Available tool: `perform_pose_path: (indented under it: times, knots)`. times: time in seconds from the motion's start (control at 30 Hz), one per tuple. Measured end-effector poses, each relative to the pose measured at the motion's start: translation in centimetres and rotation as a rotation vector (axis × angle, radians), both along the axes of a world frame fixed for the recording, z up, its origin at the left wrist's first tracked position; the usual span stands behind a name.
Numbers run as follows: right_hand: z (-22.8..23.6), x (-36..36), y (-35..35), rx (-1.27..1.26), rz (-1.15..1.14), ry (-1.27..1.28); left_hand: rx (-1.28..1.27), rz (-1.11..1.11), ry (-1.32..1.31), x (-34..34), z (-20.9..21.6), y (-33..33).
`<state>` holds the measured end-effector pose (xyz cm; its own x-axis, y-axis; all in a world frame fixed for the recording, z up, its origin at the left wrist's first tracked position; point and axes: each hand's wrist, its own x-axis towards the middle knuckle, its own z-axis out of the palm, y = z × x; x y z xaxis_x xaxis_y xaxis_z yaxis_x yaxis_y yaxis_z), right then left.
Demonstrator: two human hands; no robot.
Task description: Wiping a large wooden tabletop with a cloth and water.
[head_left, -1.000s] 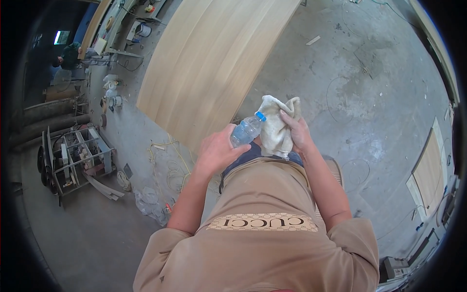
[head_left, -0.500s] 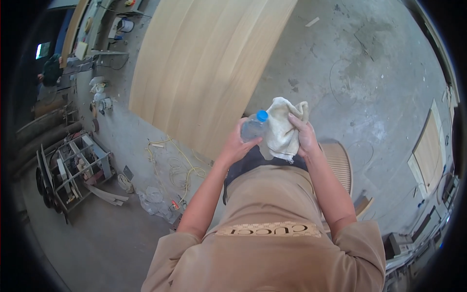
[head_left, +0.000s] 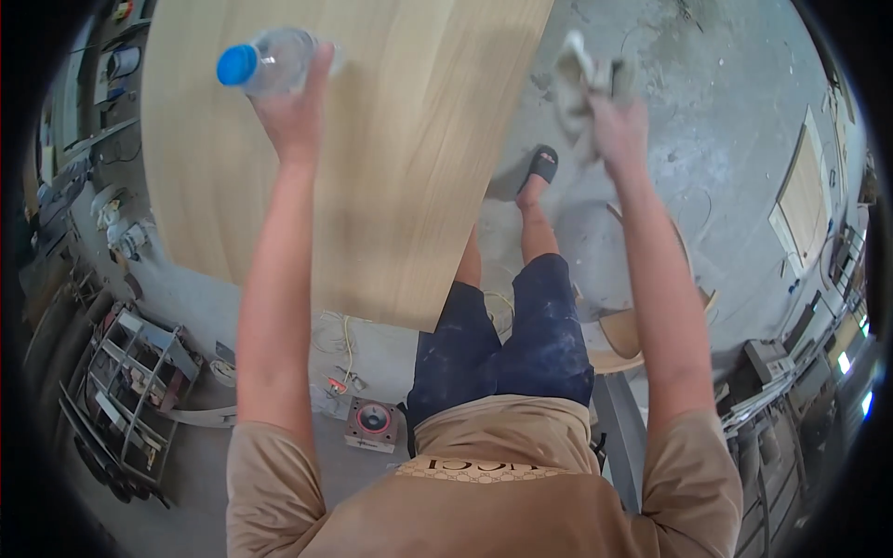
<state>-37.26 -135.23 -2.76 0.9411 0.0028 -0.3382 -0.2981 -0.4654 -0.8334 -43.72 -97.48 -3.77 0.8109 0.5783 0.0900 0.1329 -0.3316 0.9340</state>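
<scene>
My left hand (head_left: 296,116) is wrapped round a clear plastic bottle (head_left: 284,60) with a blue cap. The bottle lies tilted on its side over the wooden panel (head_left: 372,139), its cap pointing left. Out to the right, my right hand (head_left: 619,126) grips a whitish cloth (head_left: 577,79), which is smeared by motion and hangs over the floor beyond the panel's right edge. Both arms are stretched forward. How far the bottle is above the panel, I cannot tell.
At the lower left stands a metal rack (head_left: 139,377) with scraps in it. A small box with a round red-rimmed front (head_left: 374,420) sits near my left side. Curved wooden pieces (head_left: 621,335) are by my right leg. Another pale panel (head_left: 798,195) lies at the far right.
My hands have moved apart and forward from in front of my waist. The bottle went left over the panel and tipped over; the cloth went right, away from the bottle.
</scene>
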Motion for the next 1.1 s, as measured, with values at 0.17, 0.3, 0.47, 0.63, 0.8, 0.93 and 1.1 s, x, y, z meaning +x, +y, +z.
perform_pose_path:
  times: [0.17,0.3,0.47,0.63,0.8,0.93,1.1]
  knots:
    - [0.7,7.4,4.6,-0.301,0.628,-0.480,0.048,-0.052,-0.090,1.4,-5.0,2.3]
    - [-9.1,3.3,4.0,-0.109,0.584,-0.853,0.175,-0.029,-0.039,2.7,-7.3,0.5]
    - [-2.5,-21.8,7.7,-0.546,0.849,-0.219,0.287,-0.025,-0.019,1.4,-7.9,1.9]
    - [-3.8,-11.3,9.9,-0.629,0.524,-0.369,0.146,0.011,-0.135,1.9,-7.4,0.6]
    - [-5.0,-4.3,10.8,-0.575,0.347,-0.471,0.337,-0.074,-0.024,2.1,-8.4,2.0]
    - [-2.5,-21.4,10.6,-0.566,0.533,-0.173,0.285,-0.110,-0.006,0.9,-8.4,1.4]
    - [-3.9,-11.0,12.3,-0.558,0.367,-0.333,0.205,-0.073,-0.023,0.8,-7.7,1.5]
